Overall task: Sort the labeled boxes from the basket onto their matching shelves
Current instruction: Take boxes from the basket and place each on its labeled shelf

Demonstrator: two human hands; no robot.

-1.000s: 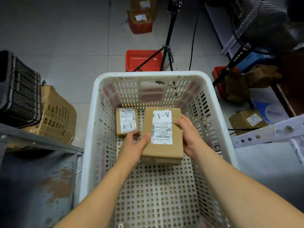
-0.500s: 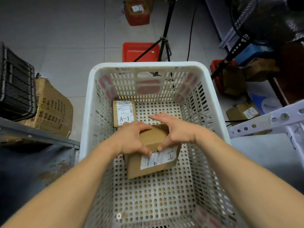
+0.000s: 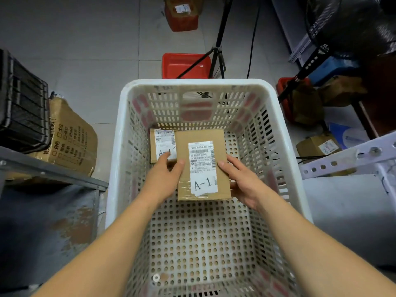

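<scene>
I hold a flat brown cardboard box (image 3: 201, 163) over the middle of the white plastic basket (image 3: 120, 133), label up. My left hand (image 3: 164, 179) grips its left edge with the thumb on top and the fingers curled under, and my right hand (image 3: 242, 181) grips its right edge the same way. The white paper label (image 3: 202, 168) is smooth, with small print, black bars and a big "A-1" at the end nearest me, and shiny clear tape crosses the near end of the box. A smaller brown box (image 3: 159, 144) lies flat on the basket floor at the far left, partly under the box I hold, and its sticker also says A-1. The basket floor is full of round holes and its walls have long slots. The near half of the floor is bare, and there is open room between my box and the right wall. A moment ago the box was tipped over with my hands on top of it and the label facing me; now it lies flat with the label turned up, and one hand is on each side. A crumpled printed carton (image 3: 70, 140) sits on the grey tile floor left of the basket, and a red tub (image 3: 184, 65) sits beyond it.
</scene>
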